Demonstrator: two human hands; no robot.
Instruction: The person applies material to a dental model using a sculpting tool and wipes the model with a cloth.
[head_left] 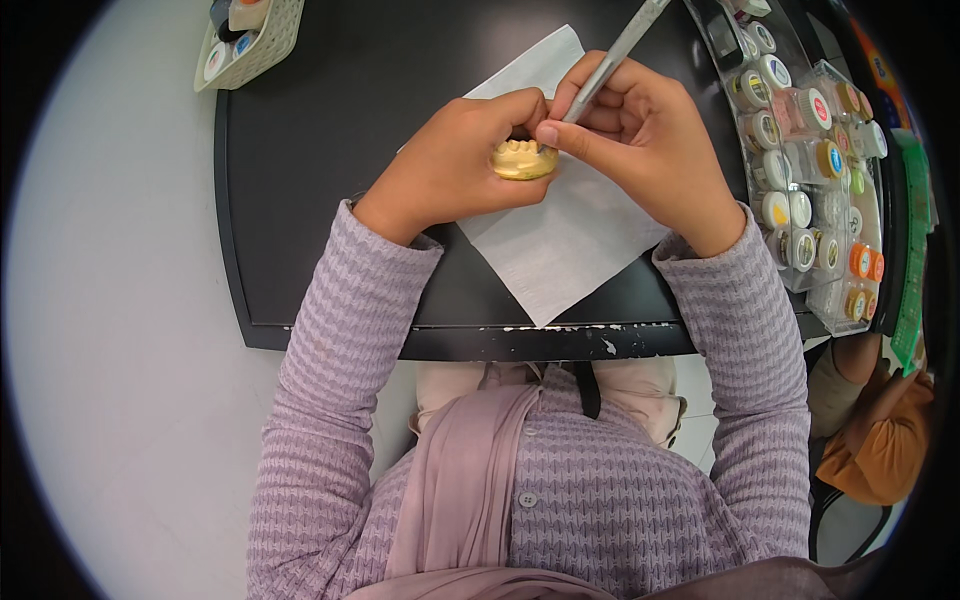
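My left hand (470, 160) is closed round a yellowish dental cast (522, 160), whose row of teeth faces up between thumb and fingers. In my right hand (640, 135) is a slim silver-grey, pen-like handpiece (618, 55), pinched between thumb and fingers. It slants up to the right, and its lower end points at the cast. The tip is hidden behind my right thumb, so I cannot tell whether it touches the teeth. Below both hands, a white paper sheet (550, 255) lies slantwise on the black table (310, 170).
Along the table's right side stand clear plastic organisers (800, 270) filled with several small lidded jars (775, 70). A cream basket (255, 70) with containers sits at the far left corner. Beyond the organisers is a green strip (910, 250). Another person's orange sleeve (885, 450) shows at lower right.
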